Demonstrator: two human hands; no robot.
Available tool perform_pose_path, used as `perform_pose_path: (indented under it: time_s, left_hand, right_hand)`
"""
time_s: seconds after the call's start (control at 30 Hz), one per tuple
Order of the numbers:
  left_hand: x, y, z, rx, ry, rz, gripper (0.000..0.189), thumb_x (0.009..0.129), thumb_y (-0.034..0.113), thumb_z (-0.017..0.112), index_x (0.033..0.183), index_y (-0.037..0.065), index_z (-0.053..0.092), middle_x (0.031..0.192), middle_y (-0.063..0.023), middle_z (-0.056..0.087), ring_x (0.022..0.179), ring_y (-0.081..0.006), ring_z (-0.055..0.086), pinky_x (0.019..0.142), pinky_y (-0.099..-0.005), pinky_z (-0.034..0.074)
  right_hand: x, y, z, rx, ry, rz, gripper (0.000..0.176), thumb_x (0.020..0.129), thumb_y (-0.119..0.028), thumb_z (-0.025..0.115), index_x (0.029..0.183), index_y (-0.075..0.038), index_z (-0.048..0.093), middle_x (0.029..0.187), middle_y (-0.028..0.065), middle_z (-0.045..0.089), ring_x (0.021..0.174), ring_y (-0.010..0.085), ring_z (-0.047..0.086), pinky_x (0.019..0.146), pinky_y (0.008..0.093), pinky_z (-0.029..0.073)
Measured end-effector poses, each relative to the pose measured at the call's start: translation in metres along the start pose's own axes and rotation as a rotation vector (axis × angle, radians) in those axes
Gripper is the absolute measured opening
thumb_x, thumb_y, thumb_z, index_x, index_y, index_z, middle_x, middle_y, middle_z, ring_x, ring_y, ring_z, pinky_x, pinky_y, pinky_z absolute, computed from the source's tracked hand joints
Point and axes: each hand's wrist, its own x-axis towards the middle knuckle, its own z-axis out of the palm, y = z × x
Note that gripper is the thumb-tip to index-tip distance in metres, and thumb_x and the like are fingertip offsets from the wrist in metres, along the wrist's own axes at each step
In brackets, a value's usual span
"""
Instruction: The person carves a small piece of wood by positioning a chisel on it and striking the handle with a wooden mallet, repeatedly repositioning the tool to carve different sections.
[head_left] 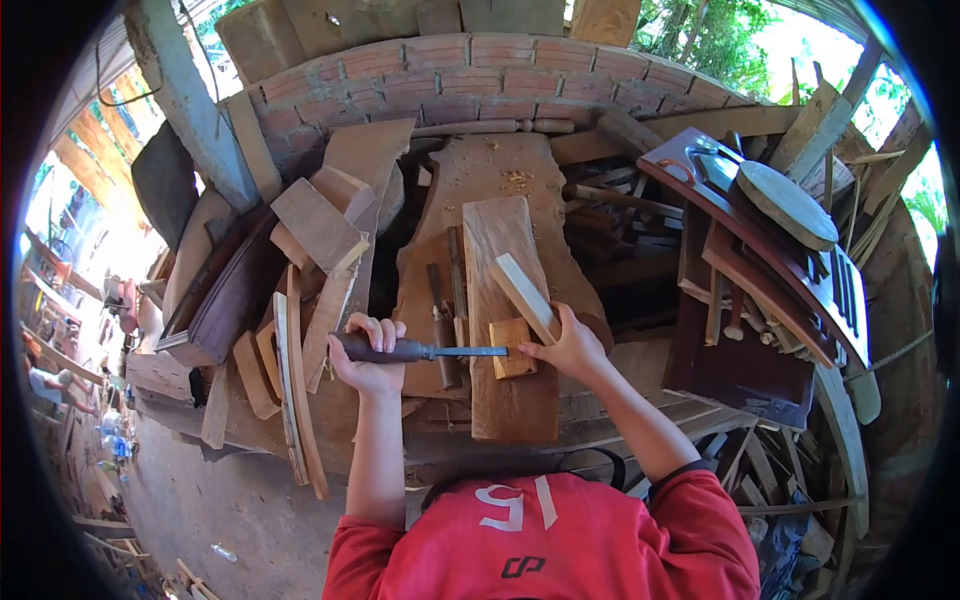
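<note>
My left hand [372,352] is wrapped round the dark handle of a chisel [465,351], which lies nearly level with its blade pointing right. The blade's tip reaches a small yellowish wood block [513,340] resting on a thick plank [500,410]. My right hand [572,347] is closed on the lower end of a pale wooden strip [524,296] that slants up and left. Its thumb lies by the block and the chisel tip. Whether the fingers press on the block is hard to see. Two more chisel-like tools [443,335] lie left of the plank.
A wide slab [480,170] with shavings lies beneath the plank. Wood offcuts [318,220] pile up at left, beside a dark drawer-like box [225,290]. At right, a dark glossy panel [735,215] carries a round disc [787,205]. A brick wall [480,85] stands behind.
</note>
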Motion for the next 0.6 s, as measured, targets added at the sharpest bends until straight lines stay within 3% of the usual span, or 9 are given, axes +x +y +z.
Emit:
perform_pose_path:
  time_s: [0.23,0.33,0.43,0.6]
  left_hand:
    - [0.006,0.003,0.014,0.010,-0.052,-0.012,0.041,0.082,0.052,0.044,0.073,0.012,0.047,0.054,0.0020,0.033,0.051,-0.0107,0.031,0.062,-0.0297,0.030]
    - [0.014,0.006,0.040,0.118,0.042,-0.021,0.034,0.085,0.044,0.044,0.075,0.012,0.047,0.054,0.0014,0.034,0.051,-0.0113,0.032,0.061,-0.0302,0.030]
    - [0.020,0.006,0.059,0.143,-0.076,-0.004,0.024,0.084,0.033,0.045,0.077,0.010,0.044,0.055,-0.0014,0.039,0.052,-0.0137,0.038,0.059,-0.0292,0.029]
    - [0.019,0.004,0.076,0.139,-0.136,-0.049,0.024,0.084,0.033,0.046,0.076,0.010,0.044,0.054,-0.0012,0.038,0.050,-0.0134,0.037,0.058,-0.0288,0.028]
  right_hand:
    - [0.000,0.000,0.000,-0.023,-0.001,0.009,0.098,0.057,-0.058,0.069,0.128,-0.003,0.031,0.108,0.0199,0.056,0.098,0.0312,0.056,0.081,0.0367,0.045]
    - [0.002,0.004,0.002,-0.029,0.003,-0.003,0.098,0.057,-0.059,0.069,0.129,-0.003,0.030,0.108,0.0195,0.056,0.098,0.0309,0.056,0.081,0.0369,0.044]
    - [0.001,-0.002,-0.002,-0.055,-0.024,0.021,0.099,0.057,-0.059,0.069,0.129,-0.003,0.030,0.108,0.0195,0.056,0.099,0.0308,0.056,0.081,0.0370,0.044]
    - [0.001,0.000,-0.001,-0.026,-0.016,0.026,0.100,0.056,-0.059,0.070,0.129,-0.003,0.030,0.109,0.0197,0.055,0.099,0.0306,0.056,0.082,0.0370,0.044]
